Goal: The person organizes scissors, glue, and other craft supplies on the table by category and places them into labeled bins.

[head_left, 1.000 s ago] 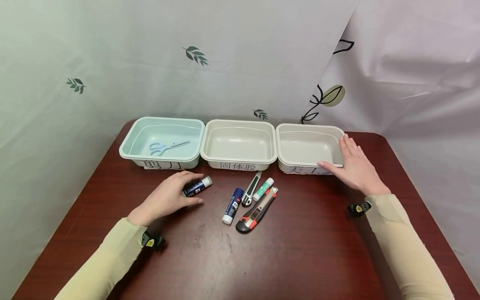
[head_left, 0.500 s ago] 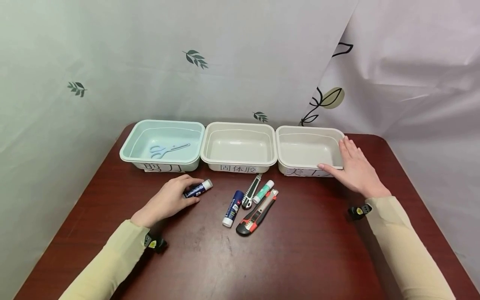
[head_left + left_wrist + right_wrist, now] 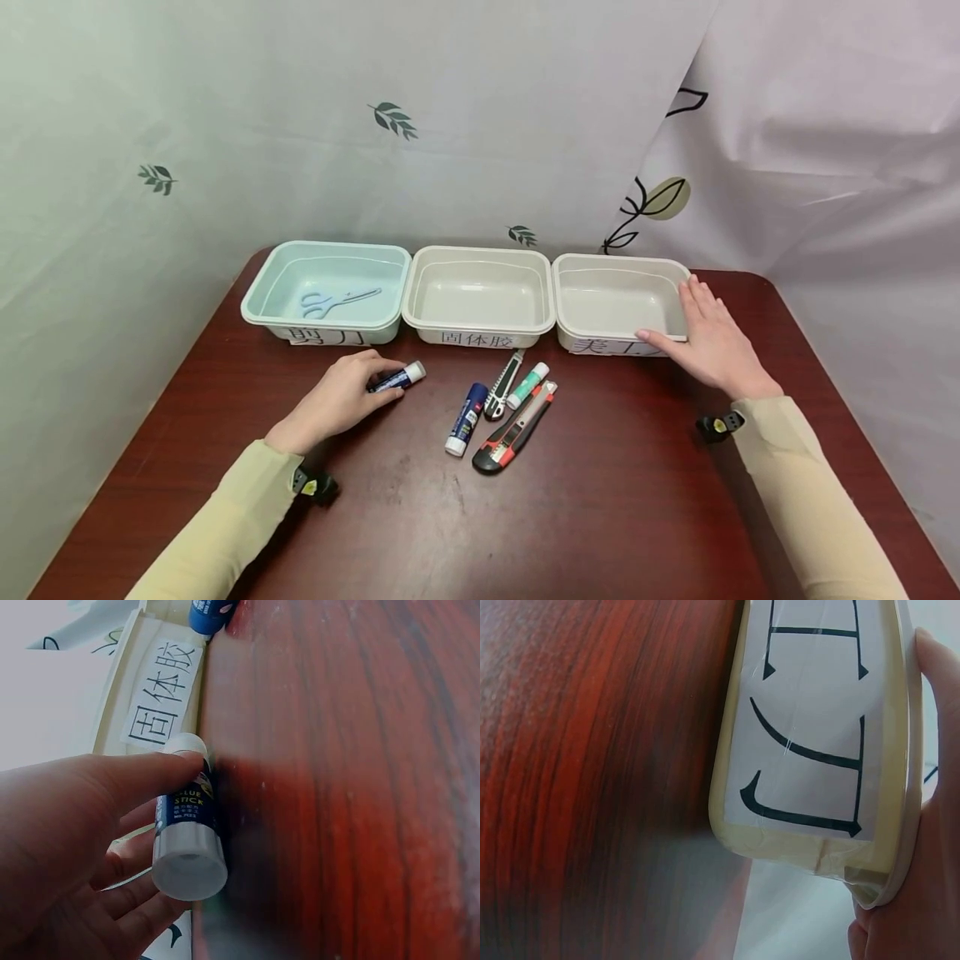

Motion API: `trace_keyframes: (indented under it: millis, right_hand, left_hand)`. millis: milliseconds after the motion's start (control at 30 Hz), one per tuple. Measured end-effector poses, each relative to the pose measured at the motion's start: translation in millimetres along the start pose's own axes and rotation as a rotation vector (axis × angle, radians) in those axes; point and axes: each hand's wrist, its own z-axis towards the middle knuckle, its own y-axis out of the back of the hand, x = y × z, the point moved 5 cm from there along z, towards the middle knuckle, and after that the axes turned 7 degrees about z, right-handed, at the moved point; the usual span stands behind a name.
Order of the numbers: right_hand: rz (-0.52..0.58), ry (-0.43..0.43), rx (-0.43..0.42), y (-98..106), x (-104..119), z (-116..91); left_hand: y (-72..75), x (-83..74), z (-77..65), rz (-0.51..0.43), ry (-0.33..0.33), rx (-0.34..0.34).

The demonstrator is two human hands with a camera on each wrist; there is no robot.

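My left hand (image 3: 337, 396) pinches a dark blue glue stick (image 3: 397, 379) between thumb and fingers, low over the table in front of the pale blue bin (image 3: 330, 321). In the left wrist view the thumb lies across the blue label of the glue stick (image 3: 187, 806), and its white end points toward the camera. My right hand (image 3: 716, 346) rests with straight fingers along the right side of the right-hand beige bin (image 3: 621, 332), thumb on the front rim. Part of that hand shows at the edge of the right wrist view, beside the labelled bin (image 3: 810, 851).
Light blue scissors (image 3: 341, 302) lie in the left bin. A middle beige bin (image 3: 480, 323) stands between the other two. On the table lie another blue glue stick (image 3: 466, 419), a small green glue stick (image 3: 528, 385), a black-and-white utility knife (image 3: 503, 385) and a red-and-black utility knife (image 3: 515, 429).
My left thumb and fingers have closed in on the blue glue stick, which had lain between them with a gap. The right hand has stayed at the bin. The head view has tilted slightly.
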Motion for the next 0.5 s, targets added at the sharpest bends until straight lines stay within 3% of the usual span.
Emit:
trace_keyframes:
  millis: [500]
  right_hand:
    - [0.006,0.01,0.003,-1.5,-1.0,-0.5]
  left_hand:
    - [1.5,-3.7,0.8,0.007,0.025,-0.008]
